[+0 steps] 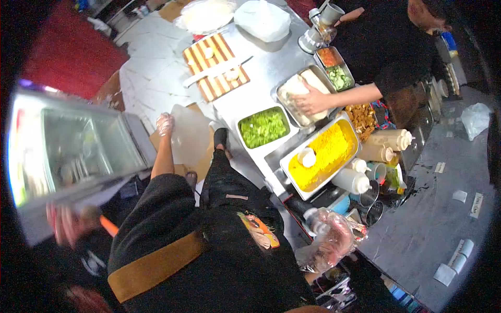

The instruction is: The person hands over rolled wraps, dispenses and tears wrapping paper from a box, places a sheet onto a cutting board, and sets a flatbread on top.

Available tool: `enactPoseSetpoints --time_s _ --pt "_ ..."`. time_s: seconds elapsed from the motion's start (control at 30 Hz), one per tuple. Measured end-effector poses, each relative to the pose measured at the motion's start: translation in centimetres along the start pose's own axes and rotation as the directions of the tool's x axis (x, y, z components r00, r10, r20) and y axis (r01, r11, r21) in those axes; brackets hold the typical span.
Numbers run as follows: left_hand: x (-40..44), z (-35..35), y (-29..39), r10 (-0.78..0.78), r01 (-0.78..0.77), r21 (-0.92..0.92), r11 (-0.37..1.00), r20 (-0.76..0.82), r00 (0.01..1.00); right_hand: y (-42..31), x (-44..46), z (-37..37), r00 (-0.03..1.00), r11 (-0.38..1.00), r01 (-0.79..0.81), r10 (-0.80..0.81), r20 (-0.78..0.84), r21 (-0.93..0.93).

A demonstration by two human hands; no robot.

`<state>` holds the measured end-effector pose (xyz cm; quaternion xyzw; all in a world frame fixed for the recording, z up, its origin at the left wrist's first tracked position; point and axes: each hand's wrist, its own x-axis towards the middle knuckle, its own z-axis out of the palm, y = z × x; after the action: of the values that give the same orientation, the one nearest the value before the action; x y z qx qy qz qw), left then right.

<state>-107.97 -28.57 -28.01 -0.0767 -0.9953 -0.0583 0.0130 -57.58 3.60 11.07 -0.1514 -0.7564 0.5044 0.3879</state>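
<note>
My left hand (166,125), in a clear plastic glove, stretches out over the floor. Its fingers close at the upper corner of a translucent whitish plastic sheet (192,136). On the other side, my right hand (334,241) is also in a clear glove, its fingers curled beside the counter edge. A squeeze bottle with a pale top (315,220) is right by those fingers; whether they grip it or something else is hidden by the glove's glare and folds. Near this hand stand white squeeze bottles (350,180) and a metal tray (286,166) of yellow shreds, with a small white cup (307,157) in it.
A co-worker's hand (312,100) rests on pale flatbreads in a tray. Chopped greens fill another tray (241,130). A knife (216,71) lies across a striped cutting board (204,89). Another person's blurred hand (63,224) is at left, below a glass-topped freezer (136,136).
</note>
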Motion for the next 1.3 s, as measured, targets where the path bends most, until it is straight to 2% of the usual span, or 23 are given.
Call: enactPoseSetpoints --time_s 0.1,0.13,0.23,0.3,0.43,0.5,0.53,0.57,0.6,0.63,0.67,0.7,0.77,0.8,0.87,0.9,0.97,1.03,1.1,1.17,1.2,1.23,1.3 --pt "5.6 -0.3 -1.1 -0.069 0.086 -0.111 0.990 0.146 0.987 -0.1 4.9 7.2 0.969 0.990 -0.139 0.142 -0.202 0.029" --pt "7.5 -0.4 -1.5 -0.039 0.054 -0.098 0.994 0.144 0.989 0.7 6.6 9.3 0.971 0.991 -0.096 0.115 -0.209 0.098" --pt "11.2 -1.0 -3.6 0.057 -0.048 -0.064 0.997 0.154 0.986 0.0 10.3 13.4 0.945 0.956 -0.292 0.285 -0.161 -0.022" --pt "14.0 -1.7 -4.2 0.116 -0.107 -0.074 0.992 0.142 0.983 0.4 11.7 14.7 0.953 0.955 -0.293 0.287 -0.092 -0.054" --pt "17.4 -4.6 -3.7 -0.019 0.036 -0.068 0.997 0.234 0.972 1.9 15.5 18.2 0.953 0.957 -0.291 0.291 -0.081 0.006" --pt "17.1 -7.4 -3.0 -0.018 0.087 -0.257 0.963 0.259 0.966 3.0 16.5 19.6 0.944 0.950 -0.297 0.307 -0.122 0.094" --pt "16.7 -9.2 -2.2 -0.017 0.112 -0.344 0.932 0.266 0.964 4.1 16.5 19.6 0.957 0.945 -0.288 0.277 -0.089 -0.155" --pt "16.8 -10.3 -1.9 -0.016 0.133 -0.428 0.894 0.267 0.964 4.8 17.2 19.6 0.939 0.923 -0.343 0.342 -0.039 -0.175" --pt "18.3 -9.1 -3.3 0.205 -0.191 -0.165 0.967 0.072 0.976 5.6 18.2 19.9 0.916 0.900 -0.393 0.400 0.002 -0.191" --pt "19.7 -8.1 -5.3 0.182 -0.162 -0.216 0.963 0.078 0.980 6.6 18.9 20.5 0.885 0.871 -0.448 0.463 0.034 -0.203" --pt "19.4 -10.8 -4.0 0.157 -0.127 -0.268 0.955 0.094 0.983 8.0 19.3 20.3 0.936 0.920 -0.300 0.335 0.110 -0.251" --pt "19.1 -13.0 -3.2 0.129 -0.085 -0.322 0.943 0.118 0.985 8.7 20.3 20.4 0.939 0.947 -0.259 0.293 0.179 -0.191" --pt "20.5 -14.2 -4.2 0.164 -0.106 -0.297 0.949 0.178 0.970 8.8 21.3 21.9 0.942 0.945 -0.327 0.325 0.087 0.012" --pt "21.2 -14.4 -4.7 0.164 -0.099 -0.307 0.947 0.194 0.967 9.4 21.7 22.5 0.946 0.946 -0.319 0.314 0.082 0.049" --pt "23.1 -14.5 -6.5 0.200 -0.117 -0.349 0.930 0.210 0.957 10.5 21.5 24.7 0.897 0.886 -0.431 0.441 -0.026 0.173" --pt "23.8 -14.5 -6.4 0.249 -0.217 -0.230 0.949 0.121 0.961 11.0 21.8 26.2 0.860 0.847 -0.474 0.505 -0.080 0.241" --pt "27.0 -12.0 -7.7 0.184 -0.110 -0.249 0.962 0.296 0.937 12.2 22.5 29.0 0.792 0.798 -0.595 0.602 -0.099 0.091" --pt "30.0 -9.7 -8.5 0.180 -0.107 -0.207 0.972 0.371 0.911 13.6 23.0 32.7 0.748 0.756 -0.655 0.652 -0.123 0.025" --pt "34.1 -5.1 -11.6 0.307 -0.297 -0.082 0.951 0.349 0.886 15.2 23.3 37.3 0.680 0.702 -0.701 0.711 -0.178 0.122" --pt "36.8 -6.1 -10.7 0.387 -0.324 -0.212 0.922 0.451 0.804 16.7 23.4 42.4 0.598 0.638 -0.757 0.763 -0.244 0.141" --pt "38.2 -5.8 -11.3 0.408 -0.310 -0.275 0.910 0.466 0.785 17.8 23.5 45.2 0.668 0.702 -0.712 0.692 -0.275 0.037" --pt "39.7 -5.5 -11.6 0.405 -0.303 -0.281 0.911 0.461 0.790 18.1 23.3 47.3 0.565 0.597 -0.778 0.801 -0.198 0.193" --pt "42.0 -6.0 -12.0 0.394 -0.290 -0.281 0.915 0.455 0.799 21.4 22.5 51.6 0.603 0.602 -0.796 0.780 -0.165 -0.063"
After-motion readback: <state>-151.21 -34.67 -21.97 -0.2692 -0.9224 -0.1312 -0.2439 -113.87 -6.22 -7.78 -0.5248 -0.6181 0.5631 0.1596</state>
